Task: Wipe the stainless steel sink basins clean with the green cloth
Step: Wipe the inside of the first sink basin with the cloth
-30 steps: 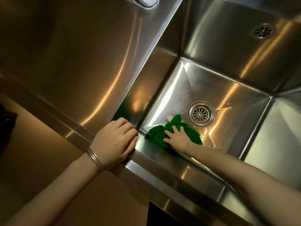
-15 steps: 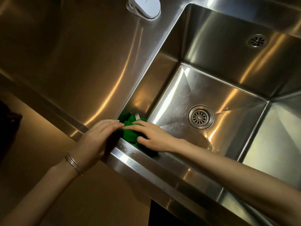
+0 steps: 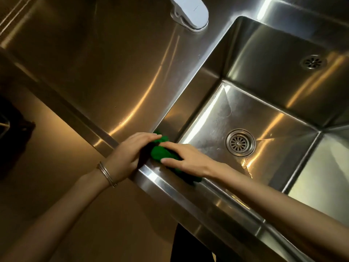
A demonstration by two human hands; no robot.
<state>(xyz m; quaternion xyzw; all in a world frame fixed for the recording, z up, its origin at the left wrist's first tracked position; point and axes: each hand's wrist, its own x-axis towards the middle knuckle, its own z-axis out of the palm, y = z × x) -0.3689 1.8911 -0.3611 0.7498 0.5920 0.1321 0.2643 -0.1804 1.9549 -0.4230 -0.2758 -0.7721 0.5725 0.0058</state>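
Note:
The green cloth [image 3: 160, 152] is bunched at the near left corner of the stainless steel sink basin [image 3: 249, 112], lying over the front rim. My right hand [image 3: 187, 157] reaches across from the right and holds the cloth, which bulges between thumb and forefinger. My left hand [image 3: 130, 154], with bangles on the wrist, comes from the left; its straight fingers lie on the cloth's upper edge. Part of the cloth is hidden under both hands. The round drain [image 3: 240, 142] sits in the basin floor to the right of my hands.
A flat steel counter [image 3: 113, 72] stretches left of the basin, with a white plastic object [image 3: 188, 12] at its far edge. A small overflow grille [image 3: 313, 62] is set in the basin's back wall. The raised front edge [image 3: 198, 205] runs diagonally; brown floor lies below.
My right hand drew the cloth from the basin floor near the drain up to the near left corner. My left hand slid from the rim onto the cloth.

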